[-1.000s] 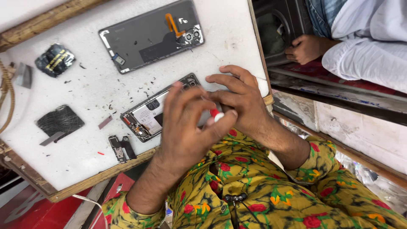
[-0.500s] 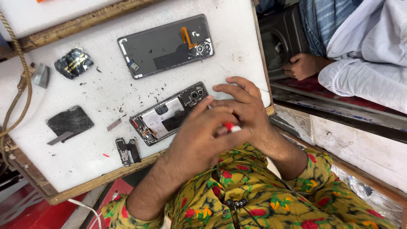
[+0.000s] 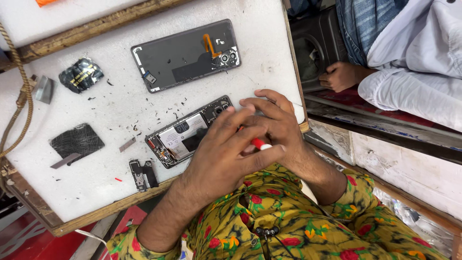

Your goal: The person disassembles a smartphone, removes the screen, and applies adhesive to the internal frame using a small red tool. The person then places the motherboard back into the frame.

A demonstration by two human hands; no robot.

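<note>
Both hands meet over the near end of the opened phone [image 3: 185, 138], which lies on a white board [image 3: 110, 101] edged in wood. The left hand [image 3: 224, 156] and right hand [image 3: 274, 125] pinch together on a thin red-and-white tool [image 3: 260, 143]. The phone's shell holds a pale battery and dark circuitry. Beyond it lies the flat grey back cover [image 3: 185, 55], smooth, with an orange ribbon. Black crumpled foil scraps [image 3: 77, 141] and specks litter the board.
</note>
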